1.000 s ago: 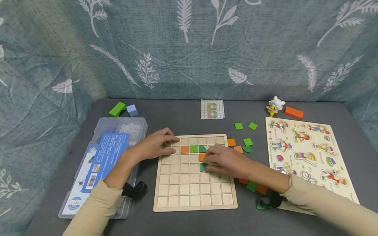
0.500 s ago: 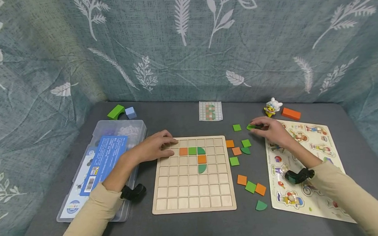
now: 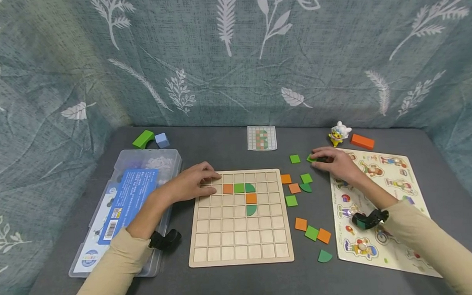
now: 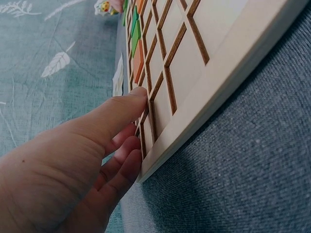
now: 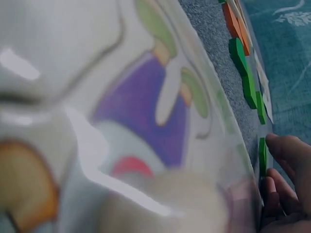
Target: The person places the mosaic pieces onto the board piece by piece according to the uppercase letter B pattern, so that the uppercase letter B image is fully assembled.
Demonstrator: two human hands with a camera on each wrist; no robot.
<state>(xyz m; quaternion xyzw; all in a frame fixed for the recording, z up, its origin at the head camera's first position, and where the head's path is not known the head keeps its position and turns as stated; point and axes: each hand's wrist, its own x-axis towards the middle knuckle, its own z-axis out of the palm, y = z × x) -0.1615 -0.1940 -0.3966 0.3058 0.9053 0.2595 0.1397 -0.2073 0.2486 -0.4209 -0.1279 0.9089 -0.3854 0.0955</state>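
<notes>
A wooden grid board [image 3: 239, 247] lies in the middle of the grey table, with orange and green tiles [image 3: 239, 188] set in its upper rows. My left hand [image 3: 196, 182] rests on the board's top left corner [image 4: 160, 141], fingers relaxed against its edge. My right hand [image 3: 330, 160] is beyond the board's right side, at the top left of a picture puzzle board [image 3: 382, 203]. Its fingertips pinch a green square tile [image 3: 311, 158] lying on the table, also seen edge-on as the green tile [image 5: 262, 155] in the right wrist view.
Loose orange and green tiles [image 3: 312, 233] lie scattered right of the grid board. A pattern card [image 3: 261, 138] lies behind it. A clear plastic box [image 3: 124, 203] with a blue booklet stands at left, green and blue blocks [image 3: 150, 139] behind it. A small toy figure [image 3: 338, 133] and orange block [image 3: 362, 141] sit at back right.
My right hand left the grid board, where a green quarter-round tile now sits, and reached right and back to the green square tile. The left hand stayed put.
</notes>
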